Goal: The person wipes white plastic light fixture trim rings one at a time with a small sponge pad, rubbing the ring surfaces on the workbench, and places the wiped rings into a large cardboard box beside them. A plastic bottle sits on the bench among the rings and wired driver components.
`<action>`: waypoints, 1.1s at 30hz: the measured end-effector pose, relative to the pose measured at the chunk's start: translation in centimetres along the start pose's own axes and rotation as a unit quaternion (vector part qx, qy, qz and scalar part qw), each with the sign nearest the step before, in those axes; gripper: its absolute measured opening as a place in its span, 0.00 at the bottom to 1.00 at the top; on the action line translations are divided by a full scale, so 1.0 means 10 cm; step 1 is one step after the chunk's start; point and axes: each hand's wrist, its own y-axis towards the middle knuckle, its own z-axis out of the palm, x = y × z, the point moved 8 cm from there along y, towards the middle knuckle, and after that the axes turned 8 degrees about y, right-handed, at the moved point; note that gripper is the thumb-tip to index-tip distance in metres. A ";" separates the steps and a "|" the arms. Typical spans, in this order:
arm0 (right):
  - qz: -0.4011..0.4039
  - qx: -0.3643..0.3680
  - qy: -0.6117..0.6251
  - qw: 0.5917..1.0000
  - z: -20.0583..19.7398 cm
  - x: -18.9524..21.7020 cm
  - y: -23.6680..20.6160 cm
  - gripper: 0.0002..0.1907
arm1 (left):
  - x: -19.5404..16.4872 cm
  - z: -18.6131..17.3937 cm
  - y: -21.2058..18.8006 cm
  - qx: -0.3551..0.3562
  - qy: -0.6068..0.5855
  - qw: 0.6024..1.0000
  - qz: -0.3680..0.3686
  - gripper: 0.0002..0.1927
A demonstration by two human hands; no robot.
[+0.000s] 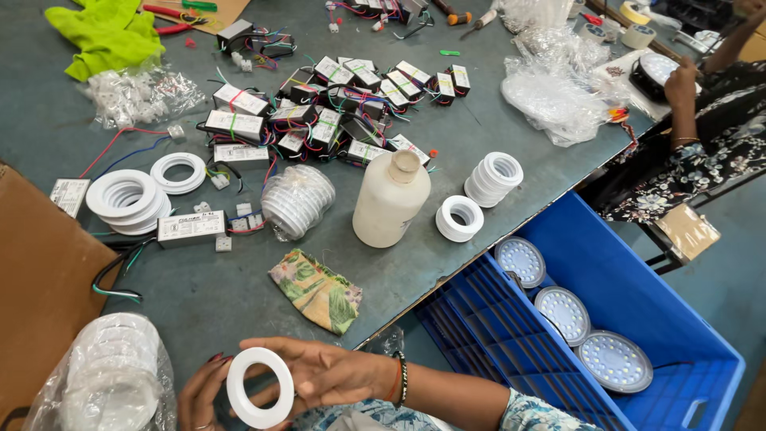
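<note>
White ring in both hands; floral pouch and bottle beyond.

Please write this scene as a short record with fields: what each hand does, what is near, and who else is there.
right hand: holds a white plastic ring, fingers at its rim
left hand: touches the ring's left edge
nearest item: bag of white rings, left of the hands
table: white bottle, floral cloth, ring stacks, many small wired driver boxes
blue crate: round LED panels inside
other person: hand on a round lamp at the table's far right
</note>
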 end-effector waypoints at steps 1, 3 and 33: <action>-0.001 -0.003 0.002 1.000 -0.01 -0.01 0.00 0.47 | 0.01 0.01 0.01 0.007 -0.001 1.000 -0.002 0.51; -0.003 -0.006 0.016 1.000 -0.02 -0.03 0.01 0.46 | -0.02 0.05 0.07 0.006 -0.006 1.000 0.017 0.49; 0.102 -0.379 -0.882 0.262 0.19 3.24 -1.73 0.39 | -0.24 0.01 0.09 0.044 0.019 0.997 -0.067 0.35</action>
